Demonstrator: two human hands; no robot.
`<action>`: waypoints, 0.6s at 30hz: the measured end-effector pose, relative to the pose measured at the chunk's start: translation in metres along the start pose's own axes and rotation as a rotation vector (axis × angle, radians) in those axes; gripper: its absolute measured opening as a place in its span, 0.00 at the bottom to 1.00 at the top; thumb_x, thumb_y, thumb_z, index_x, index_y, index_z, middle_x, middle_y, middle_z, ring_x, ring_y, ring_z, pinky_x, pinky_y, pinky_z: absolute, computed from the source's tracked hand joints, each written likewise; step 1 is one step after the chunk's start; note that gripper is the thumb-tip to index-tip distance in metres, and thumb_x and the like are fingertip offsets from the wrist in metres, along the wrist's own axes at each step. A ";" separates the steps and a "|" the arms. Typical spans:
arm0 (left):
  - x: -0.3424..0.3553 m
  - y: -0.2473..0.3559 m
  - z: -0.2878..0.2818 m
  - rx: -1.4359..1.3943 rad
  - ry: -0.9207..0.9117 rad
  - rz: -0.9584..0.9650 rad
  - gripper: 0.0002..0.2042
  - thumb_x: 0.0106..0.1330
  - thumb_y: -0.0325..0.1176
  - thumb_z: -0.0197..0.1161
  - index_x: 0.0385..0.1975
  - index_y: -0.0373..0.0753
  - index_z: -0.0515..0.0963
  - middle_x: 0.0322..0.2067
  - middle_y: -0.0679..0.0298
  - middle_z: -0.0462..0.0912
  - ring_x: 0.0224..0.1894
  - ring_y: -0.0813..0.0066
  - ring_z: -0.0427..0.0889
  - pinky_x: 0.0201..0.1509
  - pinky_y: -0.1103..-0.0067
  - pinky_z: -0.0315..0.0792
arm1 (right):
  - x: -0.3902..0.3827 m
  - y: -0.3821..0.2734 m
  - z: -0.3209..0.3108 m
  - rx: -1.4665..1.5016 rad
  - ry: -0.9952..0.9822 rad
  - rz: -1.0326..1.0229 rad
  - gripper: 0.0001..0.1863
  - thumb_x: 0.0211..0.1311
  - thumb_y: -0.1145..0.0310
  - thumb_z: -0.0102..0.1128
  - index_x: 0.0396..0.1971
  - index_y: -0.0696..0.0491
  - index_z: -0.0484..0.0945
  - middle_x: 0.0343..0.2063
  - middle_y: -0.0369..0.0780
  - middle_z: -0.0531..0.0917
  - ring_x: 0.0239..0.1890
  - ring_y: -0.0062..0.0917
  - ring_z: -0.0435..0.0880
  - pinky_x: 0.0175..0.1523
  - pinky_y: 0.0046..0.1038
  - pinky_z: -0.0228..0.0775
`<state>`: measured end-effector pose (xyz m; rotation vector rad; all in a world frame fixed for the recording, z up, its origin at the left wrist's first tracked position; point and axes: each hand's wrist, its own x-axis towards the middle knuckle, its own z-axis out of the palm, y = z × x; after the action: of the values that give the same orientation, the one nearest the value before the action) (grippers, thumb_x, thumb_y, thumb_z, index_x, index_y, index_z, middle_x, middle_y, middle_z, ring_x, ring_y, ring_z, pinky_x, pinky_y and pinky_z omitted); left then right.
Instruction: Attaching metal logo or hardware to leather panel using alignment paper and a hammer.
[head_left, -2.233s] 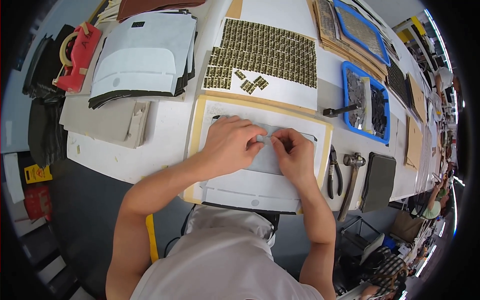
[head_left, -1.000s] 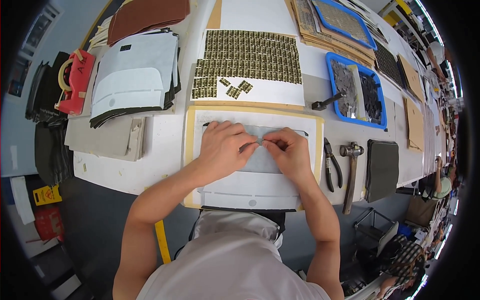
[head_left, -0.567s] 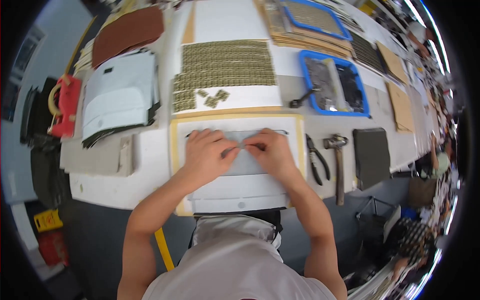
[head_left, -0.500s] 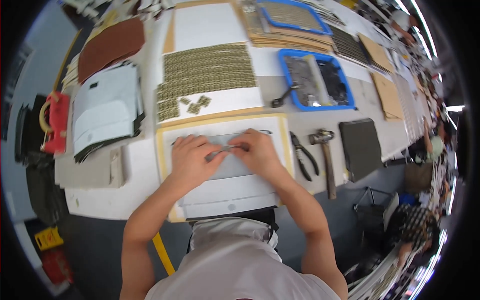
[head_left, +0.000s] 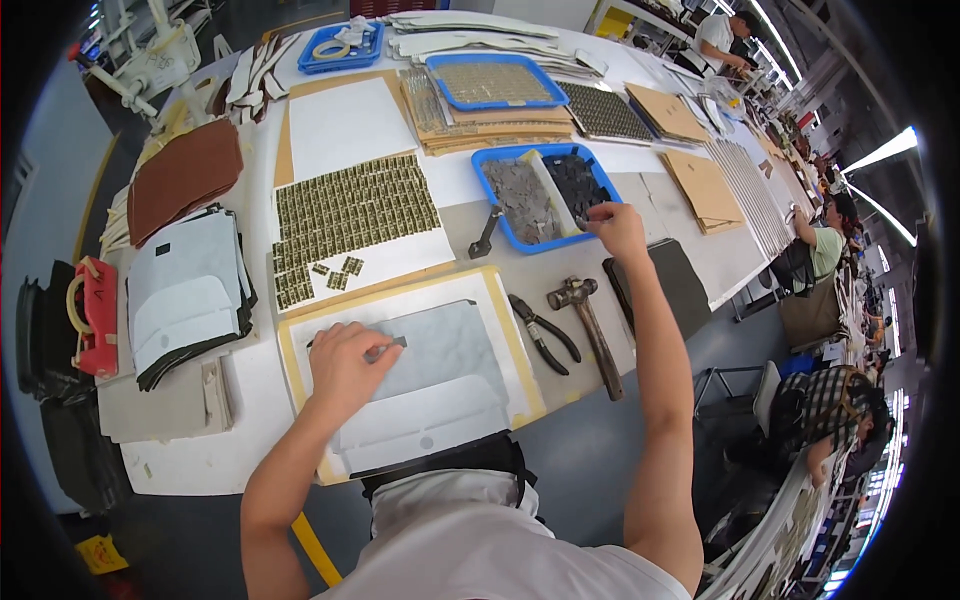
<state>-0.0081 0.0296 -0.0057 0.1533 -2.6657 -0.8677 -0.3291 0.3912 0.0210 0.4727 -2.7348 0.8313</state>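
My left hand (head_left: 348,365) rests over a light grey, flap-shaped panel (head_left: 450,345) and pinches a small grey piece (head_left: 388,350) between thumb and fingers. The panel lies on a white board edged with yellow tape (head_left: 517,342). My right hand (head_left: 618,232) is stretched out to the blue tray (head_left: 555,244), its fingertips pinched together at the right rim beside the black pieces (head_left: 578,182). Whether a small piece is between those fingertips, I cannot make out. Grey pieces (head_left: 522,198) fill the tray's other side, across a pale divider.
Pliers (head_left: 543,335), a hammer (head_left: 590,325) and a dark flat block (head_left: 672,290) lie right of the board. Behind it is a sheet of small gold-patterned pieces (head_left: 355,215). Stacked panels (head_left: 190,290) and a red case (head_left: 95,315) stand left. Other people work at the far right.
My right hand has left the small grey piece, where both hands met, and moved right and away to the blue tray. My left hand keeps its pinch. The view has shifted.
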 end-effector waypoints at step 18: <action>-0.012 -0.012 -0.001 0.012 0.031 -0.024 0.07 0.57 0.41 0.75 0.27 0.47 0.86 0.24 0.71 0.79 0.33 0.67 0.77 0.42 0.68 0.65 | -0.006 -0.069 -0.016 0.786 -0.062 0.275 0.11 0.63 0.72 0.69 0.42 0.62 0.86 0.29 0.40 0.87 0.31 0.21 0.87 0.37 0.20 0.78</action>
<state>0.0030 0.0218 -0.0152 0.2002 -2.6460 -0.8493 -0.2958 0.3482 0.0662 0.2476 -2.4546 1.9984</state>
